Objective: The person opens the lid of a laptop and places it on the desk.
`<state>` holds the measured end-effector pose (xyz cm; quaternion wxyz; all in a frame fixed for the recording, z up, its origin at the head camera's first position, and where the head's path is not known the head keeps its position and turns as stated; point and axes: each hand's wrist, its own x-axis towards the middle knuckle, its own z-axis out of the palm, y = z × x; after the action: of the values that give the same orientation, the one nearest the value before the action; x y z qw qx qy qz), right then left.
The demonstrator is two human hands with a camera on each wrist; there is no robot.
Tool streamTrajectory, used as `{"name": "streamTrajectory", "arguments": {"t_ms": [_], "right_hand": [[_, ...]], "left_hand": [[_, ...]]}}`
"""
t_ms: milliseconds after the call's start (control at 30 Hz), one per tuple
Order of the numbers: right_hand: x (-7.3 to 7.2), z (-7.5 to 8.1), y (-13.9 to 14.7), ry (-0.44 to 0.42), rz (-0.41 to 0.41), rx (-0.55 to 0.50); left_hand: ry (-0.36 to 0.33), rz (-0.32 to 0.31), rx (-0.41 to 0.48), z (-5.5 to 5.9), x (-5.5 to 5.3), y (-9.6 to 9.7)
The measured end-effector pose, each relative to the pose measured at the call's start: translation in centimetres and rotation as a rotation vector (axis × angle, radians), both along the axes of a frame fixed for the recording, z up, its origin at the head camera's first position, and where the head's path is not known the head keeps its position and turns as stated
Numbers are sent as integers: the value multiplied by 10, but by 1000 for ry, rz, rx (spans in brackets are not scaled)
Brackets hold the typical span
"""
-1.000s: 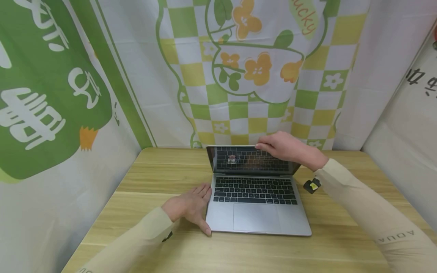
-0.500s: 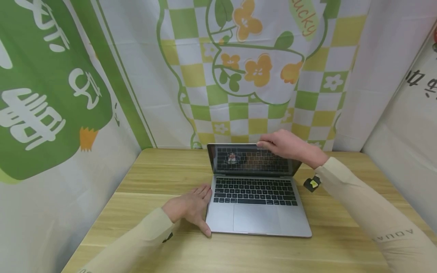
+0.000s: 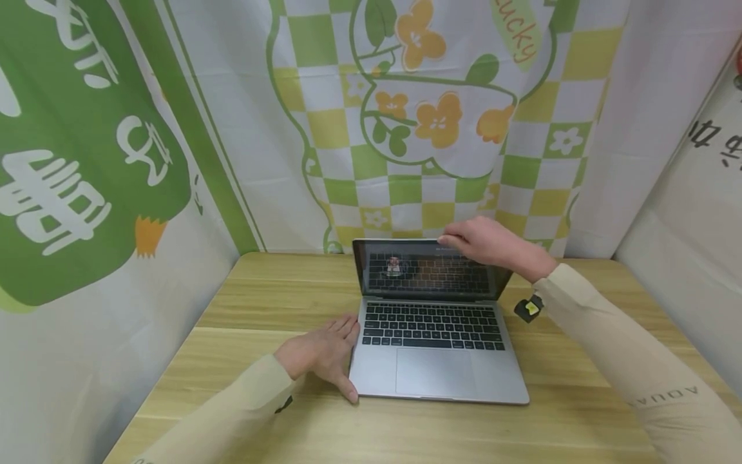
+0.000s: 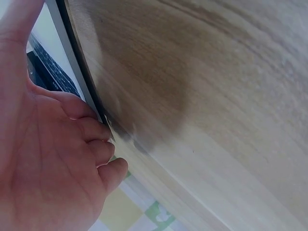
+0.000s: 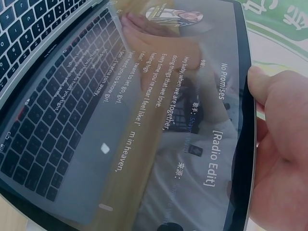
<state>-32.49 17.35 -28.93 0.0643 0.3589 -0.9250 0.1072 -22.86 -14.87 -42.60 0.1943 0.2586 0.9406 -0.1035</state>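
Note:
A silver laptop (image 3: 437, 374) stands unfolded on the wooden table, its lid (image 3: 429, 267) tilted up behind the black keyboard (image 3: 435, 325). My right hand (image 3: 493, 243) grips the lid's top edge right of its middle. Seen in the right wrist view, the thumb lies on the screen side of the rim, and the other fingers are partly hidden behind the lid. Song lyrics and a reflection of the keyboard show on the screen (image 5: 159, 110). Along the base's left side my left hand (image 3: 327, 348) rests with fingers extended, touching the laptop edge (image 4: 77, 62).
The table (image 3: 278, 283) runs back to a hanging cloth (image 3: 406, 187) with green and yellow checks, close behind the lid. Printed cloths also hang at the left (image 3: 87, 161) and right (image 3: 695, 212). A small black device (image 3: 529, 309) sits at the right wrist.
The laptop lid's top edge has risen slightly as it tilts further up, and my right hand has moved up with it. My left hand and the laptop base have stayed in place.

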Motion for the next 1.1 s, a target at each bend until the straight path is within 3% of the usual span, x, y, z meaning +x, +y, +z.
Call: {"name": "streamTrajectory", "arguments": {"t_ms": [700, 1100], "right_hand": [[-14, 3, 8, -69, -44, -36], [-24, 6, 13, -119, -64, -42]], "left_hand": [[-1, 11, 19, -3, -2, -2], [11, -23, 34, -4, -2, -4]]}}
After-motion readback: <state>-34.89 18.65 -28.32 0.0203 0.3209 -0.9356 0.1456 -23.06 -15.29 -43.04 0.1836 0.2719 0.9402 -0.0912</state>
